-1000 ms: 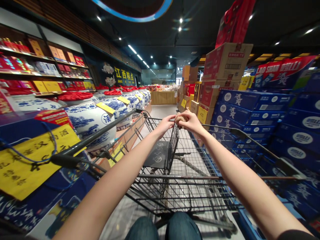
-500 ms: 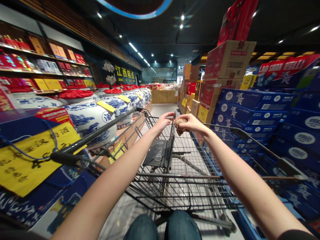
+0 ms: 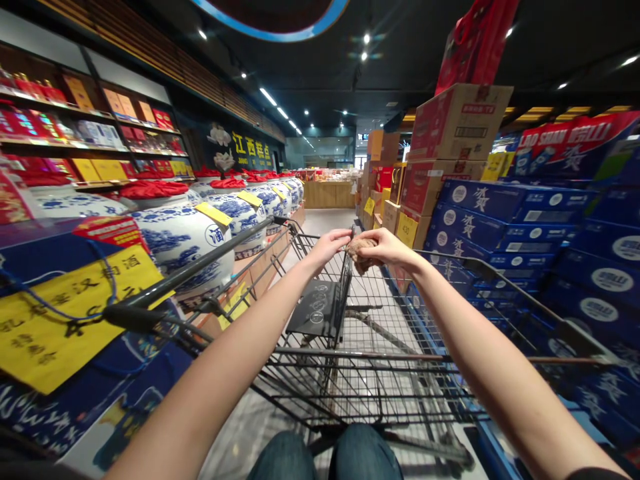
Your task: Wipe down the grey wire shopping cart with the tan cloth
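Observation:
Over the shopping cart (image 3: 350, 357), my right hand (image 3: 387, 248) pinches a crumpled brown cloth (image 3: 361, 251). It is beside the top of the cart's upright divider (image 3: 347, 280). My left hand (image 3: 329, 247) reaches to the same divider from the other side, fingers stretched out and close to the cloth. Whether its fingertips touch the divider or the cloth, I cannot tell. A black fold-down seat panel (image 3: 315, 308) is below my left hand. The cart stands sideways in front of my knees, with its handle (image 3: 195, 263) on the left.
Large blue-and-white jars (image 3: 183, 233) with red cloth tops line the left side. A yellow price sign (image 3: 80, 310) is near the cart handle. Blue cartons (image 3: 490, 207) and brown boxes (image 3: 450, 127) are stacked on the right. A wooden counter (image 3: 327, 195) stands at the aisle's far end.
My left hand has shifted slightly right, closer to the cloth and the divider's top. My right hand keeps its grip on the cloth. The cart looks unmoved.

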`<state>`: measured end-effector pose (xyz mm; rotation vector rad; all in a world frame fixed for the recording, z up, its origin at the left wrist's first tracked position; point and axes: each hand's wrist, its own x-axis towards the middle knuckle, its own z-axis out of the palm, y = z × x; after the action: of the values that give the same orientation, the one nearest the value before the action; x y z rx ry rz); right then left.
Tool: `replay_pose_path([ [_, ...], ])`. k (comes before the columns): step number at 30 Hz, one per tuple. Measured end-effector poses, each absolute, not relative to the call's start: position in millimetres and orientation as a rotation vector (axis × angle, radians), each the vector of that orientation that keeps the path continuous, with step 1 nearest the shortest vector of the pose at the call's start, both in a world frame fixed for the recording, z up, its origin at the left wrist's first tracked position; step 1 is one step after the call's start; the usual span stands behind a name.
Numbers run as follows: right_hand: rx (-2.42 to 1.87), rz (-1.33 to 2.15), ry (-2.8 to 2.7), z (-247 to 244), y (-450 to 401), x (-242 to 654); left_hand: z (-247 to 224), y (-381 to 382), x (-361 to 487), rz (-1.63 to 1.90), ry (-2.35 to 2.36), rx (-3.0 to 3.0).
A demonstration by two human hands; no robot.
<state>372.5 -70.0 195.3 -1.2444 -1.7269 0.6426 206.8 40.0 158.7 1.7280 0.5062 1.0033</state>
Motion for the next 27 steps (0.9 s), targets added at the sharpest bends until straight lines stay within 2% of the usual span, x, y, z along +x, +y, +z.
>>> replay_pose_path([
  [3,-1.237,0.513,-1.649,196,-70,372,161,39,205,0.981,0.516,1.760],
  [8,-1.227,0.783,-1.793,193,-68,376,165,34,203,0.951,0.547,1.751],
  [13,-1.235,0.378,-1.602,186,-60,376,166,34,201,0.921,0.532,1.802],
  [19,-1.236,0.897,-1.849,195,-72,394,166,35,203,0.863,0.520,1.838],
  [25,-1.191,0.467,-1.633,194,-68,390,169,32,208,0.838,0.370,1.871],
  [27,-1.171,0.516,-1.721,197,-71,390,171,31,209,0.837,0.347,1.877],
])
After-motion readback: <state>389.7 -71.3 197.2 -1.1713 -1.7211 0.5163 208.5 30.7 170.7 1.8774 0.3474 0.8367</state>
